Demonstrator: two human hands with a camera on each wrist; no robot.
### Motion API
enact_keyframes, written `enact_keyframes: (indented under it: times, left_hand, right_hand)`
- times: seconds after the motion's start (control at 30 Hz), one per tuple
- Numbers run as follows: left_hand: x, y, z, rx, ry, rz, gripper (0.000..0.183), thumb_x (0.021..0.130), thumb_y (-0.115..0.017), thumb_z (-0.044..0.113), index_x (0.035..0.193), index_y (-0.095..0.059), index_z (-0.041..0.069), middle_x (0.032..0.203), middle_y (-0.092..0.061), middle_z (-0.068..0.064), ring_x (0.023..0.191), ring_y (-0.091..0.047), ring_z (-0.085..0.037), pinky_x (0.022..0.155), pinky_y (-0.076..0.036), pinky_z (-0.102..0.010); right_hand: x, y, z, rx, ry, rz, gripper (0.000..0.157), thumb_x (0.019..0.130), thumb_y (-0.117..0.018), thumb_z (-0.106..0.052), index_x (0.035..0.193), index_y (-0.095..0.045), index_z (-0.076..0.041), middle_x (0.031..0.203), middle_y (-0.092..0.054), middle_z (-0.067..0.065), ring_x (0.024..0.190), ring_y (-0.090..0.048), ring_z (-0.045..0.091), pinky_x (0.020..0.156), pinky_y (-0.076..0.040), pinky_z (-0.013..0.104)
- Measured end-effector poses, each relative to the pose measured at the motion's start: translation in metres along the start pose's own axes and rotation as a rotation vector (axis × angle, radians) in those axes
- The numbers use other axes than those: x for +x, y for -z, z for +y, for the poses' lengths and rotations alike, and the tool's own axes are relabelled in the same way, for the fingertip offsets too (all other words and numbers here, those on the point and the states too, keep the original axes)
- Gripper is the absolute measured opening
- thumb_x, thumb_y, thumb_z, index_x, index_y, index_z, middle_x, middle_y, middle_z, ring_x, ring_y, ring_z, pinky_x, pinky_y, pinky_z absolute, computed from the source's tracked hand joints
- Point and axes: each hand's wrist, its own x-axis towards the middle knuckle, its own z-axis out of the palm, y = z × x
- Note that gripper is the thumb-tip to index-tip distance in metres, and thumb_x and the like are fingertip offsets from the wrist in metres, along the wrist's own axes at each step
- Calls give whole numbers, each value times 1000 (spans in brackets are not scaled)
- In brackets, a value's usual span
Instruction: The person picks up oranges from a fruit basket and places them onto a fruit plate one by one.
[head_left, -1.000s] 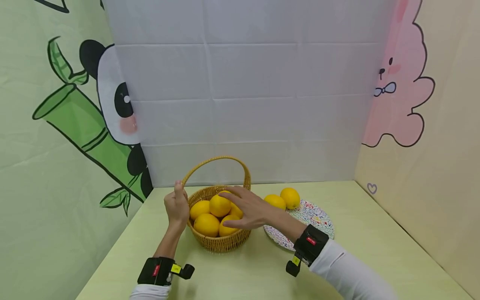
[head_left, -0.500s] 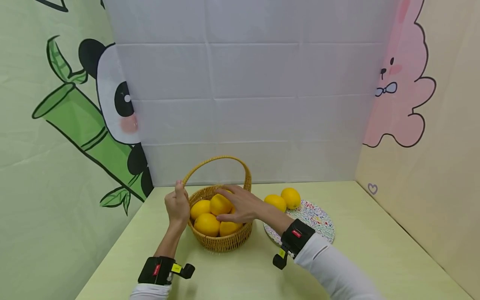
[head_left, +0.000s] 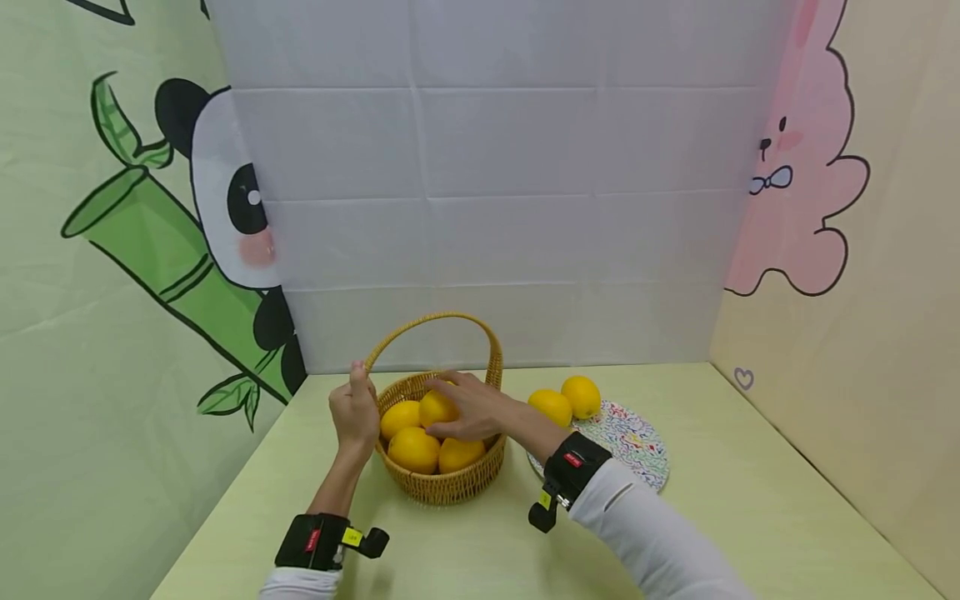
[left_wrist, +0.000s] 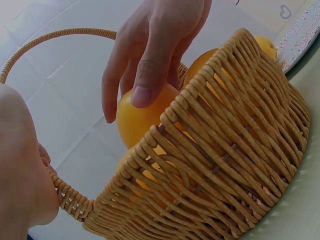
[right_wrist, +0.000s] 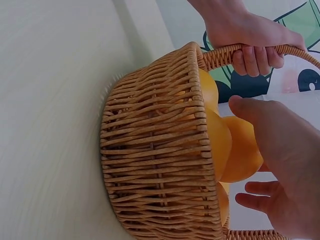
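"While the handle (head_left: pixel 450 315) is being gripped by the left hand (head_left: pixel 356 410), what is being spanned by the right hand (head_left: pixel 471 408)?"
"The top lemon (right_wrist: pixel 242 150) in the basket (head_left: pixel 446 487); whether it is being pinched cannot be told; two lemons (head_left: pixel 581 397) are being seen at the plate's (head_left: pixel 626 433) edge."

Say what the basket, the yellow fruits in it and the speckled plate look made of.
Basket: probably rattan or wicker, with a slight sheen, judging by its interwoven strands.
Yellow fruits: smooth, softly shiny skin; real fruit or plastic, I can't tell.
Speckled plate: perhaps ceramic or melamine, smooth-looking, given its even, rigid-looking rim; partly hidden.
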Motion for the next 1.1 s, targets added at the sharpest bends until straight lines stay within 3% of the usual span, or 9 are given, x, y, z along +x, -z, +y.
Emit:
enact_keyframes:
  times: [0.17,0.43,1.1]
  left_hand:
    - [0,0,0,2,5,7,70,108,-40,52,49,-44,15,44,-32,12,43,-29,-12,43,-23,-26]
    - [-1,1,0,-3,2,-3,71,109,-39,51,48,-43,14,44,-31,12,43,-28,-11,42,-22,-25]
    - [1,4,-2,-3,-14,-2,71,109,-40,49,48,-43,14,44,-30,11,43,-27,-11,42,-21,-25]
  right_hand:
    - [3,-3,-1,-15,-2,1,72,99,-58,-55,160,-38,-23,163,-32,10,145,-32,27,114,-36,48]
    - [7,-8,-5,-5,-1,11,67,102,-60,-45,159,-40,-18,159,-38,12,142,-39,26,112,-40,46]
    - [11,-12,-7,-33,53,64,64,100,-65,-40,154,-46,-11,153,-46,12,136,-45,25,108,-44,41]
